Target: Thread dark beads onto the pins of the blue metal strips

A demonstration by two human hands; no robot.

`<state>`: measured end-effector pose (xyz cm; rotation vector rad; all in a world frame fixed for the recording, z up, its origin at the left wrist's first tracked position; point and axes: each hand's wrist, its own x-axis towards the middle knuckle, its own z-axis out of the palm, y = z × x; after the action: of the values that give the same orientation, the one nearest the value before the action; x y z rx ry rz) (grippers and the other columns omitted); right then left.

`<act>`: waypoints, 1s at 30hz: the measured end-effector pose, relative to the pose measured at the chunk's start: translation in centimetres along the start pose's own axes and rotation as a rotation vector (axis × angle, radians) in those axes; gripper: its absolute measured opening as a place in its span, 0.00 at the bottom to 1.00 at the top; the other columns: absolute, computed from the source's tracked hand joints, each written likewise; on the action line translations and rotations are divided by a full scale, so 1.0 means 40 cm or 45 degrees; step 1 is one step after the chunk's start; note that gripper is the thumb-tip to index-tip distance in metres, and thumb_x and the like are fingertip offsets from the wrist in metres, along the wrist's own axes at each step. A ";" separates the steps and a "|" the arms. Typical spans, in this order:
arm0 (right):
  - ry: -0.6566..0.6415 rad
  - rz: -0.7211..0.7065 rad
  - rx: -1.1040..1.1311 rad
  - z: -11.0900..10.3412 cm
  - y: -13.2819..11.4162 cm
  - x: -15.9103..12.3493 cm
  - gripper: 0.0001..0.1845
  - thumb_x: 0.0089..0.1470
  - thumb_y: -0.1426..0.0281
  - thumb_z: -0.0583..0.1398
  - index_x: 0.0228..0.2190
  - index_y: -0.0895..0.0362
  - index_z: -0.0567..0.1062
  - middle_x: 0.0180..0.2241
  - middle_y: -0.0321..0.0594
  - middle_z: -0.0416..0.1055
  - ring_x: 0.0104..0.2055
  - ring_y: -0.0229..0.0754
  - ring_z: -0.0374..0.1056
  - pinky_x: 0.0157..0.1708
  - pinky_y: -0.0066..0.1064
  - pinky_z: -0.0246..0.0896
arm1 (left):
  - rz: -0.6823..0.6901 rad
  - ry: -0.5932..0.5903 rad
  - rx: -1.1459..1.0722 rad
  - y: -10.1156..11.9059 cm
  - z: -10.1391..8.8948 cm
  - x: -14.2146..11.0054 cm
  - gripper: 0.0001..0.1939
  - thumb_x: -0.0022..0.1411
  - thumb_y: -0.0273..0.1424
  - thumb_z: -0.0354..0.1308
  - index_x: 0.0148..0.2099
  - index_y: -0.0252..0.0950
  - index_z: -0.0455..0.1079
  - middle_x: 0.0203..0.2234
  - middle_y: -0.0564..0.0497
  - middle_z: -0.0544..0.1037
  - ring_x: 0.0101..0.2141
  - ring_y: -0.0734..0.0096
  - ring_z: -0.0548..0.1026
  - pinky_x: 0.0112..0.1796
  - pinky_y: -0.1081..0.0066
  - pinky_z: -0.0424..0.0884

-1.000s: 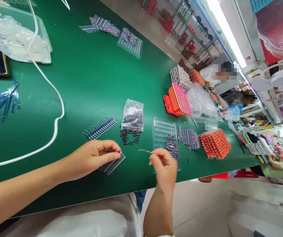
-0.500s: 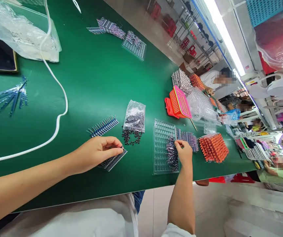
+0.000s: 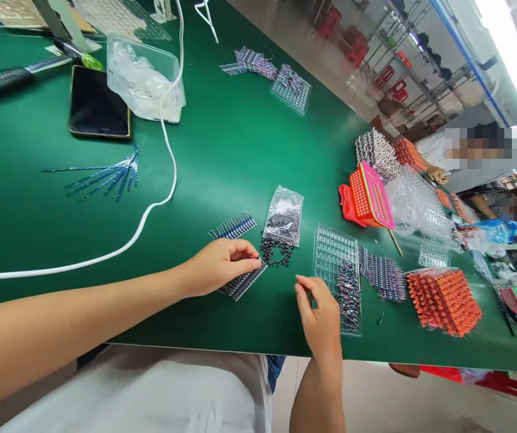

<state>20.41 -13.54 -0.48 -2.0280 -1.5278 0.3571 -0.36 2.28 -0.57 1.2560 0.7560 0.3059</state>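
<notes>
My left hand (image 3: 229, 264) is closed, thumb and forefinger pinching the upper edge of a dark strip with close rows of small cells (image 3: 246, 284). The rest of the strip lies on the green table. My right hand (image 3: 320, 310) hovers left of a clear plastic tray (image 3: 328, 246), its thumb and forefinger tips together; anything between them is too small to make out. A pile of thin, purple-dark pieces with fine wires (image 3: 348, 294) lies on the tray. Behind the left hand is a blue strip with upright pins (image 3: 235, 225). Small black beads (image 3: 277, 252) spill from a clear bag (image 3: 284, 213).
A white cable (image 3: 150, 207) curves across the left side. Farther back lie a phone (image 3: 100, 105), a clear tub (image 3: 145, 78) and blue strips (image 3: 114, 175). On the right are a pink-orange basket (image 3: 371, 192) and stacked orange parts (image 3: 443, 300). Another person sits beyond them.
My right hand has left the wired pieces on the tray and moved left toward the strip. My left hand keeps its pinch. The view has swung left, showing the whole phone.
</notes>
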 end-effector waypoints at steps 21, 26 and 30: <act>0.109 -0.083 -0.365 0.099 0.006 0.033 0.18 0.66 0.71 0.49 0.50 0.55 0.75 0.40 0.46 0.72 0.43 0.44 0.69 0.41 0.37 0.66 | 0.014 0.010 0.047 0.005 0.001 -0.004 0.14 0.58 0.43 0.61 0.35 0.36 0.72 0.28 0.53 0.76 0.32 0.68 0.74 0.34 0.71 0.68; 0.130 -0.085 -0.363 0.102 0.011 0.034 0.17 0.66 0.72 0.50 0.49 0.56 0.75 0.41 0.46 0.72 0.43 0.44 0.69 0.42 0.37 0.66 | -0.018 -0.006 0.006 -0.001 0.001 -0.003 0.14 0.59 0.43 0.61 0.35 0.35 0.72 0.28 0.53 0.76 0.31 0.69 0.73 0.34 0.71 0.67; 0.099 -0.103 -0.399 0.106 0.011 0.033 0.17 0.65 0.73 0.50 0.49 0.57 0.75 0.40 0.46 0.71 0.43 0.44 0.69 0.43 0.38 0.67 | -0.029 -0.013 -0.008 -0.003 0.002 -0.002 0.15 0.59 0.43 0.61 0.36 0.35 0.72 0.28 0.53 0.76 0.31 0.69 0.72 0.33 0.71 0.66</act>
<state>18.94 -11.22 -3.97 -2.1762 -1.6960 0.0050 -0.41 2.13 -0.64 1.2416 0.7597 0.2831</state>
